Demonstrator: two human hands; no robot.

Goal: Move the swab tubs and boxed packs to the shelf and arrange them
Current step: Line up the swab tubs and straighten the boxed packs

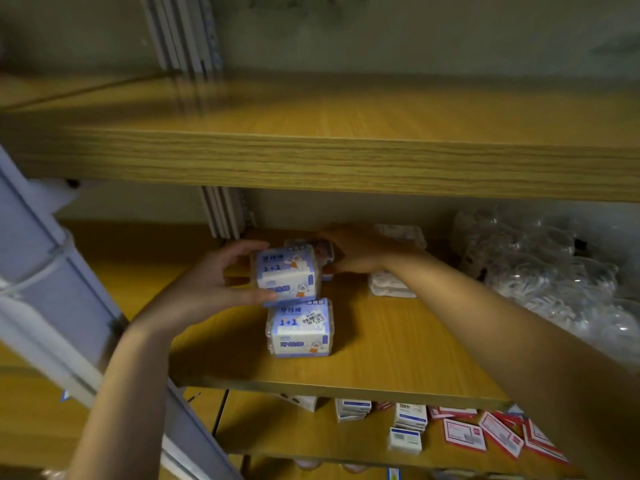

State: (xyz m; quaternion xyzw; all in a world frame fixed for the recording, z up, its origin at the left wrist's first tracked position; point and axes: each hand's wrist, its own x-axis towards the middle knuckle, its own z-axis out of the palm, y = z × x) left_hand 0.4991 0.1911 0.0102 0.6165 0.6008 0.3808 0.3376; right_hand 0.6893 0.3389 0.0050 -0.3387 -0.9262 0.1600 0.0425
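Observation:
On the middle wooden shelf (398,355) my left hand (211,285) grips a blue-and-white pack (285,273), thumb at its near edge and fingers over its far top. A second identical pack (299,329) with a barcode sticker lies just in front of it. Behind, my right hand (360,252) curls round a third pack (311,247), mostly hidden by the hand and the front pack. Small clear-wrapped white packets (389,285) lie beside my right wrist.
An upper wooden shelf (346,161) overhangs the work area. Clear plastic bags of small white items (547,268) fill the right of the middle shelf. The lower shelf holds white boxes (407,434) and red-and-white packs (498,433). A blue-grey upright (48,271) stands at left.

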